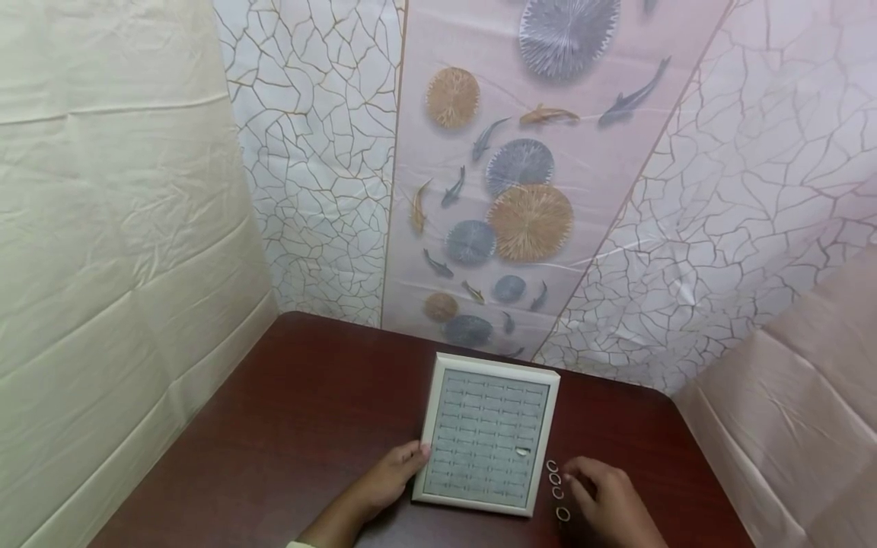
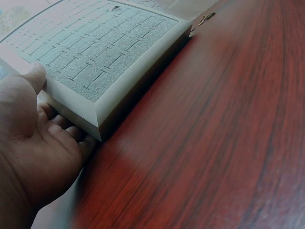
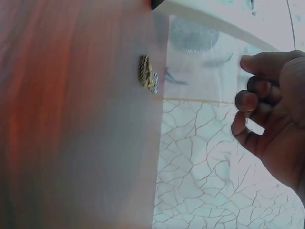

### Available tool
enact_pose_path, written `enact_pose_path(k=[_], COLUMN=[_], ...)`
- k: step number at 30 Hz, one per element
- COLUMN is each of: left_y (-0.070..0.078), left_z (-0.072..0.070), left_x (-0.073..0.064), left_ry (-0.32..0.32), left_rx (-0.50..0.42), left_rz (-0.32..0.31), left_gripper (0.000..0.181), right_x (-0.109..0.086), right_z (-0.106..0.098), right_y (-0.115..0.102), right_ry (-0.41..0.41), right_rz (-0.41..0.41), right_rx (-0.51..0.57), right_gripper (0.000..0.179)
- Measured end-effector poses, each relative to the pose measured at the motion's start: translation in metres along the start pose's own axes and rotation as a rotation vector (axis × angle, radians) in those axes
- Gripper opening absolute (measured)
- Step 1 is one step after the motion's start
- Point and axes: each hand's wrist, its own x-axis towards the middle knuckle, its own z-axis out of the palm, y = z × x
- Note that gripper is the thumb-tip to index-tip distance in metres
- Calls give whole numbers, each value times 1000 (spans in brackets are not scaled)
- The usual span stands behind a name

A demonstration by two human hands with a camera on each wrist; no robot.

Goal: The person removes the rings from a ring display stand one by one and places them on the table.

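Note:
My left hand (image 1: pixel 392 477) grips the left edge of a white-framed ring display tray (image 1: pixel 489 371), thumb on the rim and fingers under it in the left wrist view. Rows of narrow slots cross its grey padded face. One ring (image 1: pixel 523 451) sits in a slot near the right side; the left wrist view also shows this ring (image 2: pixel 113 8). Several loose rings (image 1: pixel 558 493) lie in a line on the table to the right of the tray. Just right of them is my right hand (image 1: pixel 606 495); in the right wrist view its fingers (image 3: pixel 246 101) are loosely bent and hold nothing.
The dark red wooden table (image 1: pixel 308 396) carries the tray and rings. Behind it hangs a patterned cloth (image 1: pixel 473 167) with fish and round leaves. Pale cloth walls (image 1: pixel 137 228) stand to the left and right of the table.

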Motion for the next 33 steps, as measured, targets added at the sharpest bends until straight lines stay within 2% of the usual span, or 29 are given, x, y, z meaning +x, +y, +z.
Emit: enact_pose_path(k=[3, 7, 10, 14, 20, 24, 27, 33], left_y=[-1, -3, -4, -3, 0, 0, 0, 0], left_z=[0, 0, -1, -1, 0, 0, 0, 0], left_x=[0, 1, 1, 1, 0, 1, 2, 1], left_ry=[-7, -12, -10, -6, -13, -6, 2, -5], left_rx=[-14, -24, -22, -15, -8, -4, 1, 3], left_rz=[4, 10, 16, 16, 9, 19, 20, 7], left_gripper=[52, 52, 52, 52, 51, 50, 50, 52], right_x=[-1, 1, 5, 10, 14, 15, 17, 20], right_z=[0, 1, 3, 6, 11, 15, 17, 17], right_y=[-9, -20, -27, -35, -42, -45, -49, -56], right_ry=[104, 177, 184, 144, 96, 103, 88, -20], right_rz=[-60, -165, -239, -286, -297, -293, -246, -124], right_rx=[11, 47, 70, 76, 78, 56, 39, 2], right_gripper=[18, 19, 19, 22, 27, 27, 23, 9])
